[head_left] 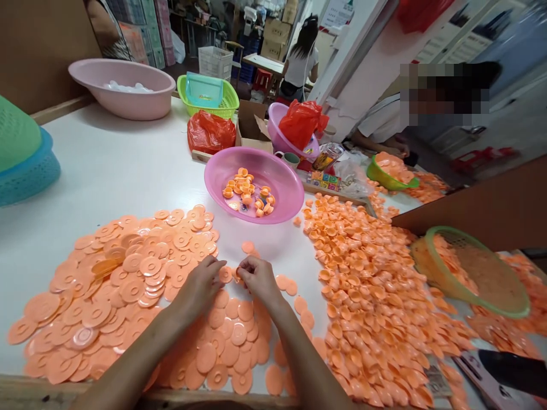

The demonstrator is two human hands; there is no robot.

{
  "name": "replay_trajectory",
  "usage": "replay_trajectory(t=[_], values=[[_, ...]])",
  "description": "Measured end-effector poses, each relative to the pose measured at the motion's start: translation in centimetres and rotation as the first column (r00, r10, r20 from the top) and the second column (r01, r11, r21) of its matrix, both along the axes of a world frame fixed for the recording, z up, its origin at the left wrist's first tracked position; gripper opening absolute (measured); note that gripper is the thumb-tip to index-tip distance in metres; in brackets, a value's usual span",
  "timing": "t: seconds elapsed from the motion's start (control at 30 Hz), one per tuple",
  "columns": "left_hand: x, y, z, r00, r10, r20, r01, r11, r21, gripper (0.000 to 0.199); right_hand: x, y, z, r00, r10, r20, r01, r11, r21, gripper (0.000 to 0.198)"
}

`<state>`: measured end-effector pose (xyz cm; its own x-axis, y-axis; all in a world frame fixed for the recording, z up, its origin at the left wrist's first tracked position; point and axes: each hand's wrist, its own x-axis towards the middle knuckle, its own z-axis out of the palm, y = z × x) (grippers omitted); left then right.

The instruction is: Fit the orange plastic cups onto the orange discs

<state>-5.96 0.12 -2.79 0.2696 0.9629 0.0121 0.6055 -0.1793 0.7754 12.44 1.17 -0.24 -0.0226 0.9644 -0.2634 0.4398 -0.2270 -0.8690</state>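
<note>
Thumb and forefinger of the right hand (258,273) are pinched together on a small orange cup (236,274), which sits at their tips on the side toward the left hand (207,275). Just across the narrow gap, a round orange disc (225,275) lies right under the left fingertips, at their ends rather than in the palm; whether those fingers are clamped on it or merely touching its edge, I cannot tell, since the thumb is hidden. Cup and disc are side by side between the two hands, very near each other, and whether they touch is too small to make out.

Below the hands, between the forearms, loose flat discs (231,336) overlap on the white table (141,154). Left of the left forearm spreads a broad heap of larger ringed discs (132,279). To the right, well apart from the right hand, a dense pile of small cups (363,285) runs down toward the near edge. Beyond the fingers stands a pink basin (282,176) with a cluster of orange pieces (243,185) inside. Across the table at the right, a co-worker (380,122) sits near a green bowl (399,181) filled with orange parts.
</note>
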Motion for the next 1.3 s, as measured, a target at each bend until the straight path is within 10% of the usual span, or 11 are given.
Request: replay_trajectory(t=[0.23,0.97,1.07,1.3], values=[[0.0,-0.3,-0.2,0.999,0.025,0.041,-0.020,0.994,-0.110,0.012,-1.9,0.3,-0.8,0.992,0.036,0.120,-0.039,0.999,0.029,0.014],[1.7,0.7,0.8,0.953,0.254,0.164,-0.197,0.933,-0.300,0.011,-3.4,-0.5,-0.8,0.993,0.032,0.115,-0.040,0.997,0.069,0.014],[1.4,1.3,3.4,0.953,0.235,0.193,-0.165,0.932,-0.321,0.011,-0.3,-0.4,0.4,0.997,0.064,-0.041,-0.063,0.998,0.028,0.016],[2.0,13.1,17.2,0.818,0.319,0.479,-0.371,0.929,0.015,0.030,14.5,-3.1,2.7,0.870,-0.477,0.123,0.458,0.876,0.151,0.034]])
